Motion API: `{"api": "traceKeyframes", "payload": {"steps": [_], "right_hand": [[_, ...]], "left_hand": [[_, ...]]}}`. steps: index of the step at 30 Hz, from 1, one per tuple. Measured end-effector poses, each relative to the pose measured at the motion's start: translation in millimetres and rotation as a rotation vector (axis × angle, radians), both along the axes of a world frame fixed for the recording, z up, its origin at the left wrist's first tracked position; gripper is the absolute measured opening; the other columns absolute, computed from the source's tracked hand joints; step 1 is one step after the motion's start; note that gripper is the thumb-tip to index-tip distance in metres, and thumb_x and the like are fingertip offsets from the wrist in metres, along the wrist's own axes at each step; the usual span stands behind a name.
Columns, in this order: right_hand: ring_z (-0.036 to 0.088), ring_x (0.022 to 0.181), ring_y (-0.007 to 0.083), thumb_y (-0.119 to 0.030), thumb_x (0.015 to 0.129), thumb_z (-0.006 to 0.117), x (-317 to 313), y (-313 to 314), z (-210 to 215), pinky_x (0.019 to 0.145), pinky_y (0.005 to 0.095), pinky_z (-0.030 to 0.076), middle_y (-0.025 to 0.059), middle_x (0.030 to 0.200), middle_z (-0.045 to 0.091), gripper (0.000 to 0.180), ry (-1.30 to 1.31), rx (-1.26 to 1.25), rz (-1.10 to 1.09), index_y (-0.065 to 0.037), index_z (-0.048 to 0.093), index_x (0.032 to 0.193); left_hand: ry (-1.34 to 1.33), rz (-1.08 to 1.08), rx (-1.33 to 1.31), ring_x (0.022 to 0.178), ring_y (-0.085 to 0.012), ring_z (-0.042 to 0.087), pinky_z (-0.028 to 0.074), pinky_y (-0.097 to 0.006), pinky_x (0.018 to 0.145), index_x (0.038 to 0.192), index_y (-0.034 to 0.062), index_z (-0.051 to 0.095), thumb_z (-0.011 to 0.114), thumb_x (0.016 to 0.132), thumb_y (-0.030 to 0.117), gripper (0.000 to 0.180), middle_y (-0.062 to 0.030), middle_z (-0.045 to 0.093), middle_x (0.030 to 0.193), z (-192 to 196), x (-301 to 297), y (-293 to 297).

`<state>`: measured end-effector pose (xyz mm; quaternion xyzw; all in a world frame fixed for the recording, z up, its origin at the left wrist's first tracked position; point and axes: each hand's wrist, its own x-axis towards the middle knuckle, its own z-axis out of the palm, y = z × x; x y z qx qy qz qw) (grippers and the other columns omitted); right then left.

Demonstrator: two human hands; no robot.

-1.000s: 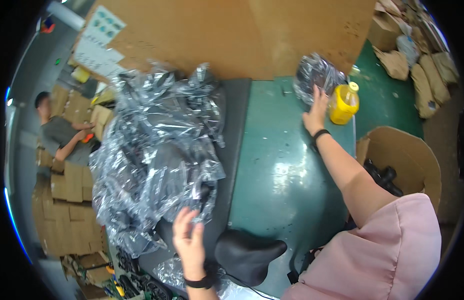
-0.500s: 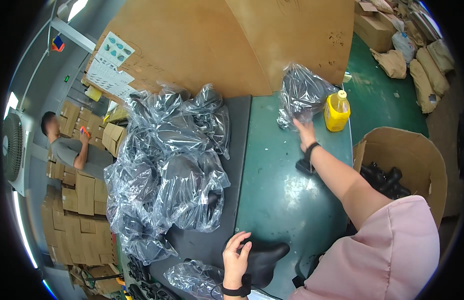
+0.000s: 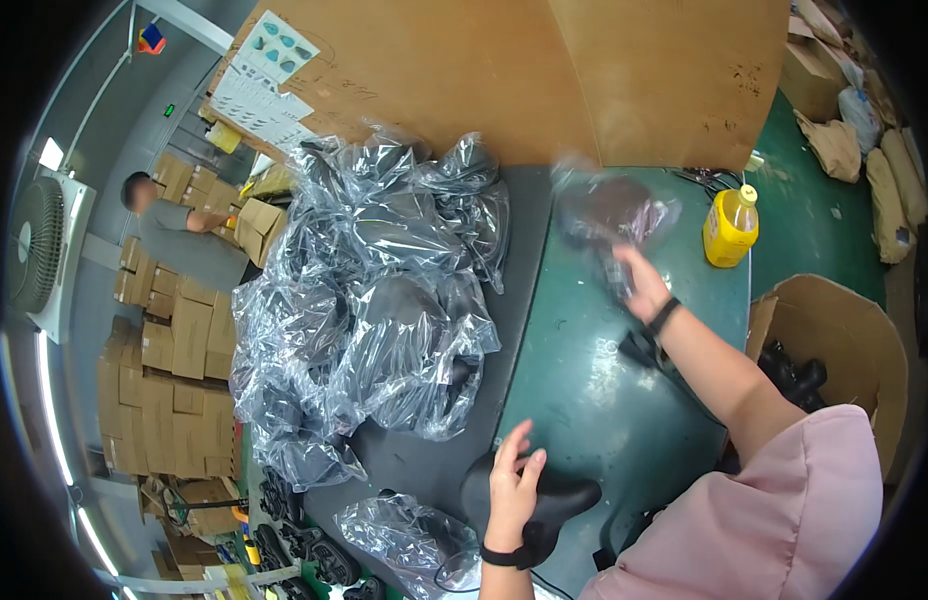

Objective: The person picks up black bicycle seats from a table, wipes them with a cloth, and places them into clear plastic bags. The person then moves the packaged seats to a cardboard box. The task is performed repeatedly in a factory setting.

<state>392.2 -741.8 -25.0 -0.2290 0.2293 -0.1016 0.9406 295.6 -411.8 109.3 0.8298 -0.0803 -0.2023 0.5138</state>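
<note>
My right hand [image 3: 644, 285] grips the end of a clear plastic bag with a dark bicycle saddle [image 3: 609, 207] in it, at the far side of the green table [image 3: 584, 370]; the bag is smeared by motion. Over a bare black saddle [image 3: 564, 497] at the near edge is my left hand [image 3: 514, 485], fingers stretched and apart. Whether it touches the saddle I cannot tell. Just left of it lies another bagged saddle [image 3: 409, 540]. A large heap of bagged saddles [image 3: 404, 315] covers the dark mat on the left.
A yellow bottle [image 3: 731, 228] stands at the table's far right. Beside the table is an open cardboard box [image 3: 854, 320] with black parts inside. A brown board [image 3: 464, 80] rises behind. At left are a fan [image 3: 39, 245], stacked cartons and a person [image 3: 184, 235].
The bagged saddle in my right hand has shifted away from beside the bottle, leftward. The whole view has swung a little. My left hand stays over the bare saddle.
</note>
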Motion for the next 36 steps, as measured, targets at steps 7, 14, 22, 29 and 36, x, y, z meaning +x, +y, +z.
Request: {"api": "traceKeyframes", "payload": {"steps": [7, 14, 22, 29, 36], "right_hand": [[0.06, 0.09, 0.0118, -0.024, 0.092, 0.058, -141.9, 145.5, 89.7, 0.081, 0.0263, 0.048, 0.0042, 0.101, 0.064, 0.037, -0.035, -0.25, 0.695, 0.001, 0.056, 0.12], [0.054, 0.079, 0.0054, -0.032, 0.097, 0.053, -188.8, 171.4, 127.5, 0.068, 0.0239, 0.046, 0.0003, 0.089, 0.062, 0.036, -0.079, -0.75, 1.002, 0.002, 0.06, 0.107], [0.054, 0.071, 0.0074, -0.022, 0.072, 0.082, -252.9, 191.1, 224.1, 0.066, 0.0259, 0.046, 0.001, 0.076, 0.063, 0.035, -0.407, -1.546, 1.002, 0.002, 0.065, 0.091], [0.053, 0.06, 0.006, -0.021, 0.079, 0.075, -300.2, 233.3, 247.5, 0.054, 0.0256, 0.044, 0.0007, 0.066, 0.062, 0.025, -0.349, -1.358, 1.098, 0.001, 0.065, 0.082], [0.046, 0.046, 0.006, -0.017, 0.088, 0.058, -168.5, 338.2, 295.5, 0.038, 0.0228, 0.034, -0.0016, 0.063, 0.056, 0.017, -0.461, -0.961, 1.186, -0.004, 0.063, 0.078]], "left_hand": [[0.102, 0.269, -0.484, 0.125, -0.0277, 0.038, 0.04, -0.039, 0.099, 0.151, 0.02, 0.001, 0.06, 0.093, 0.024, 0.083, -0.0155, 0.025, 0.147, -31.8, -36.0, -52.4], [0.156, 0.436, -0.621, 0.087, -0.0082, 0.055, 0.047, -0.022, 0.077, 0.136, 0.0026, 0.041, 0.051, 0.098, 0.017, 0.042, -0.0028, 0.057, 0.103, -3.2, -115.8, 17.8], [-0.072, 0.411, -0.93, 0.059, -0.0029, 0.049, 0.039, -0.017, 0.052, 0.092, -0.0007, 0.062, 0.058, 0.09, 0.001, 0.005, -0.0002, 0.06, 0.076, 84.7, -186.0, 61.0], [-0.11, 0.15, -1.111, 0.067, -0.0044, 0.053, 0.043, -0.018, 0.059, 0.1, -0.0022, 0.06, 0.057, 0.091, 0.0, 0.01, -0.0017, 0.06, 0.085, 122.1, -234.8, 86.5], [-0.701, 0.515, -0.62, 0.102, -0.0166, 0.057, 0.046, -0.029, 0.088, 0.119, -0.0004, 0.055, 0.064, 0.085, 0.009, 0.036, -0.0095, 0.056, 0.114, 97.3, -229.7, 186.2]]}}
